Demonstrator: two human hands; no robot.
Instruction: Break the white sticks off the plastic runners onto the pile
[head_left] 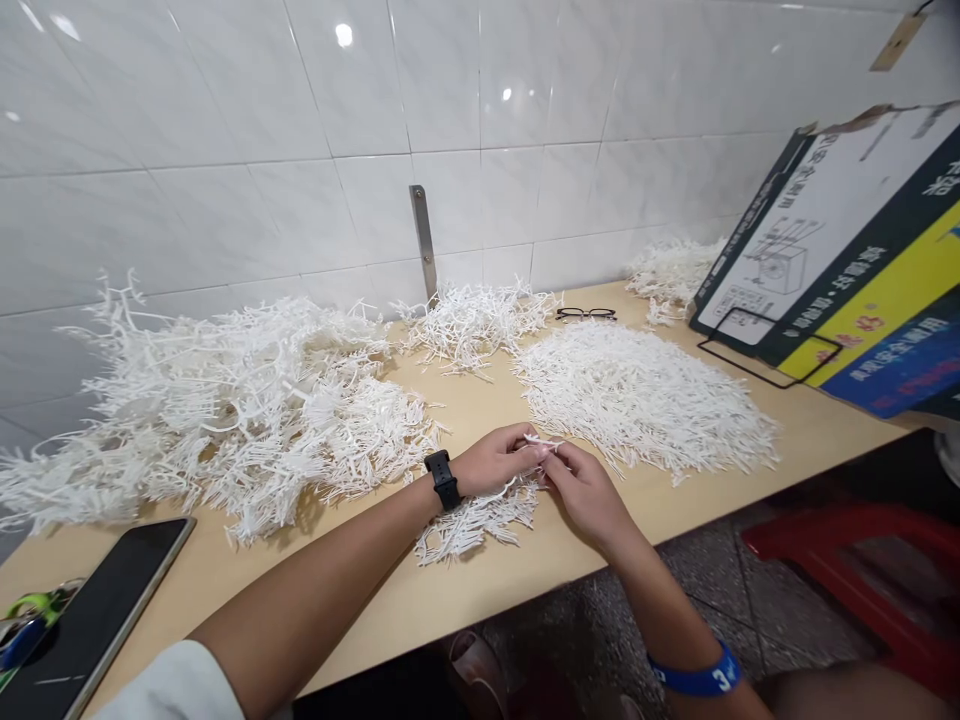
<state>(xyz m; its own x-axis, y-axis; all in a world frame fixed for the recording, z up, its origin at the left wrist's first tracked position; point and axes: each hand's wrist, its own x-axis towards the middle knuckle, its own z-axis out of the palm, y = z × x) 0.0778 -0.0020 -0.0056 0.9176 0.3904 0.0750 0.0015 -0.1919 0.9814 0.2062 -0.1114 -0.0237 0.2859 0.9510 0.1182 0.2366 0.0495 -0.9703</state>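
Note:
Both hands meet near the table's middle front. My left hand (pixel 496 460), with a black watch on its wrist, pinches a small white plastic piece (pixel 541 440). My right hand (pixel 589 490) touches the same piece with closed fingertips. Beneath and beside my left hand lies a small heap of white pieces (pixel 480 525). To the left spreads a large tangled pile of branched white plastic (pixel 247 390). A flatter pile of short white sticks (pixel 645 395) is right of my hands. Behind them, near the wall, sits another branched clump (pixel 480 320).
Black eyeglasses (pixel 586 314) rest behind the stick pile. A phone (pixel 97 620) and keys (pixel 34 625) lie at the left front. A printed cardboard box (pixel 847 260) stands at the right, with more white plastic (pixel 671 275) beside it. A red stool (pixel 862 560) is below the table.

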